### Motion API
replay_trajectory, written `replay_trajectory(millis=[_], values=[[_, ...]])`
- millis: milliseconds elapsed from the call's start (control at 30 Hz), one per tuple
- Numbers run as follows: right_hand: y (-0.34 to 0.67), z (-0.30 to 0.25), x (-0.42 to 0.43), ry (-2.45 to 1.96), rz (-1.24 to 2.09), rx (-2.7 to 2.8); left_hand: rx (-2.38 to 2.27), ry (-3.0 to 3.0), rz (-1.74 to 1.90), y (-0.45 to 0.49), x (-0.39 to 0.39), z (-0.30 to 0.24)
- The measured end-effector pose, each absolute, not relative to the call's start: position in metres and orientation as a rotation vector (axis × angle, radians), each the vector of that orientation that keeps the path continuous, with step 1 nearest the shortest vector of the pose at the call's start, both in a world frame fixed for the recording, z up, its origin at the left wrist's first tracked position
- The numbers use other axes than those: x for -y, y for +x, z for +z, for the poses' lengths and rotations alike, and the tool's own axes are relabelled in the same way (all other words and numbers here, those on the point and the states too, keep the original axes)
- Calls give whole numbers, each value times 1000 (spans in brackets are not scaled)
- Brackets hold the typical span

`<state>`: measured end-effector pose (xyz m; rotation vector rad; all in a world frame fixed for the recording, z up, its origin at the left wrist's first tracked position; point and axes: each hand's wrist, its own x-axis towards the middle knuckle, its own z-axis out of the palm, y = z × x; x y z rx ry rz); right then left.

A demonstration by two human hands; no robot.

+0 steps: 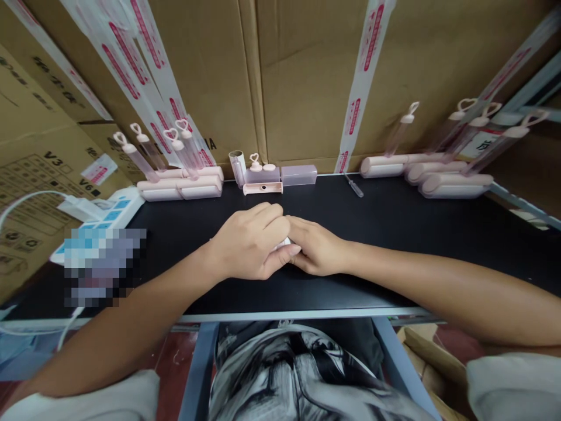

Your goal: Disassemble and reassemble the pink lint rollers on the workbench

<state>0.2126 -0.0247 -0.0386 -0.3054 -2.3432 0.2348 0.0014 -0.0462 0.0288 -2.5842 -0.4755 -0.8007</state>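
Observation:
My left hand (254, 241) and my right hand (318, 245) meet over the middle of the black table. Both are closed around one small white piece (284, 242), of which only a sliver shows between the fingers; its kind is hidden. Beyond my hands, near the cardboard, lie a pink tray-like part (263, 187) with a dark hole, a clear lilac box-shaped cover (298, 175), a small pink heart-loop cap (255, 164) and an upright clear tube (237, 168). A small screwdriver (355, 187) rests to their right.
Pink rollers with clear heart-topped tubes stand in a left group (180, 186) and a right group (456, 182). A white power strip (127, 204) with a plugged cable lies at left, beside a blurred-out item (105, 266). Large cardboard boxes (302, 76) wall off the back.

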Motion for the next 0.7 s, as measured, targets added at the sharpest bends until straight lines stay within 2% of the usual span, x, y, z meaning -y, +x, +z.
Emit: replay_trajectory(millis=[533,700], values=[[214,-48,9,-144,189,2326,497,-2665,-719,7,51,32],[219,-51,5,-168,298,2275,509,-2714,-764,-1,41,33]])
